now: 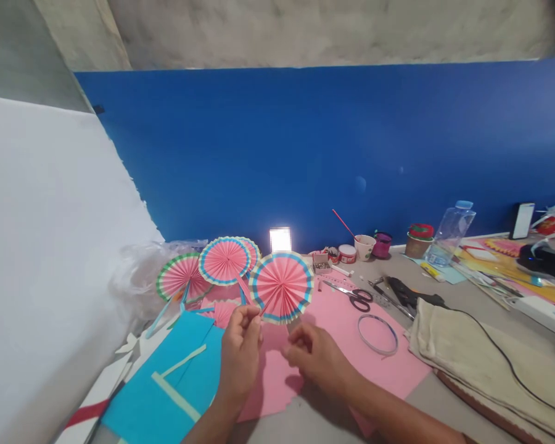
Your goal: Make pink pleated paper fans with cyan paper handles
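A round pleated paper fan (281, 287), pink with a blue ring and a pale rim, is held up in front of me. My left hand (241, 336) is closed, thumb and fingers pinching a thin piece at the fan's lower left. Just below the fan's lower right, my right hand (312, 354) has its fingers curled together; whatever they may hold is too small to make out. Behind the left hand, another pink and blue paper fan (224, 261) overlaps a similar one, and a green-rimmed paper fan (180, 277) stands farther left.
Blue sheets (166, 370) with pale strips lie left, pink paper (374, 376) under the hands. Rightward are scissors (358, 299), a ring of thin strip (378, 335), a glue gun (411, 293), a folded cloth (485, 364), a paper cup (364, 248) and a clear bottle (451, 234).
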Demonstrator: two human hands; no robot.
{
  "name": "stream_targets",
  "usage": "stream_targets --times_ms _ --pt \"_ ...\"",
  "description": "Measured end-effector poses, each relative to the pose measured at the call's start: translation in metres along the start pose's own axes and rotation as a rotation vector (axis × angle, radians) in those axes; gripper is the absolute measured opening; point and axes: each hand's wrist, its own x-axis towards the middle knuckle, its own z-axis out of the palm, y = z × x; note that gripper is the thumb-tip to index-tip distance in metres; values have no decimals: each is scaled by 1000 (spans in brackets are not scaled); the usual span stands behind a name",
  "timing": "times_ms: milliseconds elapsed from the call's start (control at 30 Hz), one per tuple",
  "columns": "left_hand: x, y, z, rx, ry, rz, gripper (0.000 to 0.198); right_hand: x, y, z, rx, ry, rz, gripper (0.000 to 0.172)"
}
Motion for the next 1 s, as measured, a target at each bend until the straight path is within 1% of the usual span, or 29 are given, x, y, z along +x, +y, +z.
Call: stream_targets --times_ms 67,100,167,233,267,400,500,567,633,700,767,867,1000 --pt "-1 3 1 -64 -11 -39 30 9 4 -5 297 11 72 37" --pt "-2 5 2 -84 -24 -63 30 12 5 -8 405 25 66 43" --pt "-4 7 5 -94 -57 -106 31 18 5 -17 531 101 31 48" --pt "-6 9 6 -116 -76 -146 34 21 4 -26 550 187 5 49" --pt "-7 10 7 -137 -81 -168 36 22 3 -30 539 210 -4 48" --pt "-7 12 6 -213 -145 -253 44 24 2 -40 495 230 -85 43" --pt "-5 10 6 -166 -202 -308 46 25 1 -45 449 235 -139 41" --pt "-4 8 6 -129 -230 -305 46 26 1 -50 420 230 -165 40" --pt "-4 8 7 -106 -258 -265 44 28 1 -58 413 225 -185 39" --pt "-5 9 7 -87 -272 -221 42 32 3 -67 457 231 -188 40" --pt "-7 10 8 -79 -291 -211 41 34 4 -75 526 251 -175 42" --pt "-8 11 8 -111 -339 -256 40 35 4 -82 559 273 -166 44" --pt "-7 4 6 -158 -422 -305 39 34 1 -83 602 230 -155 43"
